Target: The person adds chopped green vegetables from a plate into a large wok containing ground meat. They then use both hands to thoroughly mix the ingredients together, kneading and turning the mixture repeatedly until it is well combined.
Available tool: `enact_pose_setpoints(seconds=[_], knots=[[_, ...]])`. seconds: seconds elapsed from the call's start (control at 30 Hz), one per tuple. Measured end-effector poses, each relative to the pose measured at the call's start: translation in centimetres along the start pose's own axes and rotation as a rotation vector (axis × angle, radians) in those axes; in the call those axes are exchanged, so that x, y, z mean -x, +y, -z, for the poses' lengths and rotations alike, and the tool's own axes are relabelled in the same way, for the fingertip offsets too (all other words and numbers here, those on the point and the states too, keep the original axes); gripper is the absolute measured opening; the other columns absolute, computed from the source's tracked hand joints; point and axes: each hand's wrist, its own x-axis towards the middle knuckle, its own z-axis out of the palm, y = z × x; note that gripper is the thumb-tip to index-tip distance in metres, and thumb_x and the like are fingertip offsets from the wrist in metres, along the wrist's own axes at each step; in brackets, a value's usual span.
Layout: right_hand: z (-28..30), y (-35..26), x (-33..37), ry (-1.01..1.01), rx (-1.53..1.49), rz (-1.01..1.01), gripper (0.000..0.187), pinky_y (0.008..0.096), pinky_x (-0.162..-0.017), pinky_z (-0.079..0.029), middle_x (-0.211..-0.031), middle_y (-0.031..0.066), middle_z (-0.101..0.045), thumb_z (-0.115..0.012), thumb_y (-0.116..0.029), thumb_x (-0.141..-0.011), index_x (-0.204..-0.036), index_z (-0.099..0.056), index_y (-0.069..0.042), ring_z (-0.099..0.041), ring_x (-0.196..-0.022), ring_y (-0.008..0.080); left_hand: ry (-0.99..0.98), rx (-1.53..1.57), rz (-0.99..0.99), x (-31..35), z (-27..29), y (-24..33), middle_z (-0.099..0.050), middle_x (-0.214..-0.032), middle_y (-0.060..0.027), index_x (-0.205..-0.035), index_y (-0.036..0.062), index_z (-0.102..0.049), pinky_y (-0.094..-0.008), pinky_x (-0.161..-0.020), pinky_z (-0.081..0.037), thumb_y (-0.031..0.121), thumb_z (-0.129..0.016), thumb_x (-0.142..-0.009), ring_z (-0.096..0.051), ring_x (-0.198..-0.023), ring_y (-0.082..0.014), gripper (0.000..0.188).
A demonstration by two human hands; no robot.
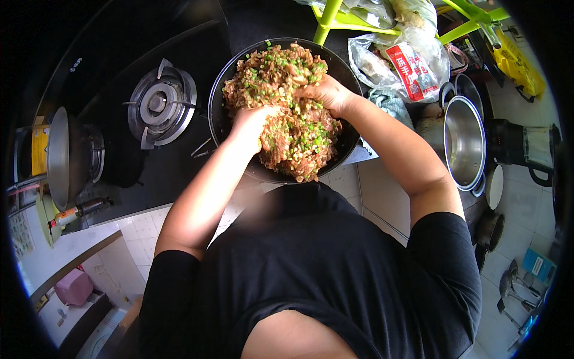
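Note:
A big mass of minced meat mixed with chopped green onion (302, 140) fills a wide black pan (343, 67) in front of me. My left hand (247, 128) grips the near left side of the mass, its fingers sunk into the meat. From the right, my right hand (332, 96) holds the mixture with its fingers partly buried. The mince bulges high between both hands and hangs over the near rim. Most fingertips are hidden by the meat.
Left of the pan is a gas burner (158, 103); a wok (63, 158) sits farther left. A green stand (329, 18) and a plastic bag with a red label (412, 70) lie beyond. A steel pot (464, 142) and a blender (537, 149) are right.

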Motion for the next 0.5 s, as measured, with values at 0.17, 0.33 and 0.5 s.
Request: enact_pose_setpoints(seconds=[0.17, 0.33, 0.5], knots=[[-0.8, -1.8, 0.9, 0.206, 0.613, 0.025, 0.034, 0.0277, -0.081, -0.043, -0.101, 0.0052, -0.059, -0.057, -0.019, -0.083, -0.114, -0.052, -0.004, -0.053, -0.088, 0.0126, 0.133, -0.058, 0.011, 1.7, -0.5, 1.7, -0.061, -0.095, -0.0080, -0.100, 0.0020, -0.058, -0.0281, -0.070, -0.049, 0.008, -0.059, -0.077, -0.060, -0.081, -0.0156, 0.024], [0.2, -1.2, 3.3, 0.231, 0.625, -0.171, 0.044, 0.0283, -0.079, -0.044, -0.102, 0.0103, -0.057, -0.061, -0.028, -0.080, -0.113, -0.049, -0.001, -0.056, -0.087, 0.0148, -0.038, -0.044, 0.056, 4.4, -0.2, 3.1, -0.054, -0.111, -0.0108, -0.113, 0.0022, -0.050, -0.0427, -0.092, -0.035, 0.022, -0.055, -0.081, -0.051, -0.104, -0.0235, 0.038], [-3.6, -1.6, 7.2, 0.392, -0.075, -0.305, 0.074, 0.0424, -0.079, -0.048, -0.110, 0.0171, -0.051, -0.073, -0.014, -0.067, -0.124, -0.027, -0.003, -0.054, -0.099, 0.0260, -0.073, 0.069, 0.449, 5.6, 0.4, 2.6, -0.040, -0.129, -0.0098, -0.127, 0.0140, -0.036, -0.0652, -0.090, -0.021, 0.040, -0.054, -0.079, -0.037, -0.117, -0.0348, 0.058]])
